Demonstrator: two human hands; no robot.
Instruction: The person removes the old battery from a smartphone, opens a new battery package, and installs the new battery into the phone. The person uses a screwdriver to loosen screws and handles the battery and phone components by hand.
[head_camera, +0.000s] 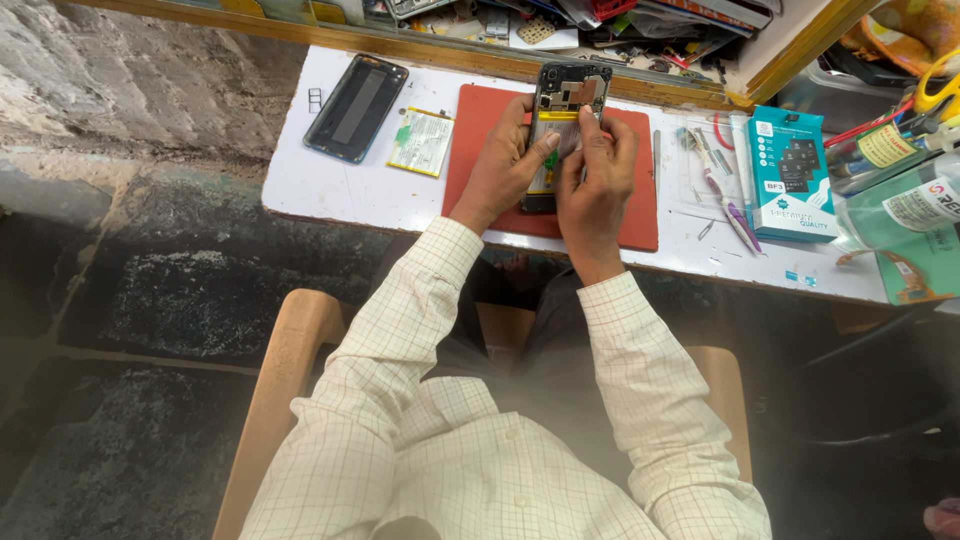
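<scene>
Seen from the head camera, a red work mat anchors the white bench: a phone back cover and loose battery lie to its left, a teal box and tweezers to its right. Above the mat, the left hand and right hand both close around an opened phone, thumbs pressing its exposed middle.

I see an opened phone whose bare inside mixes dull metal shielding with a glossy yellow film. Under it lies a matt red mat, rubbery in look. The white bench top seems smooth and laminated. A dark back cover shines like gloss plastic. The teal box is printed card. My sleeves are checked woven cloth; the chair arm is plain smooth wood.
</scene>
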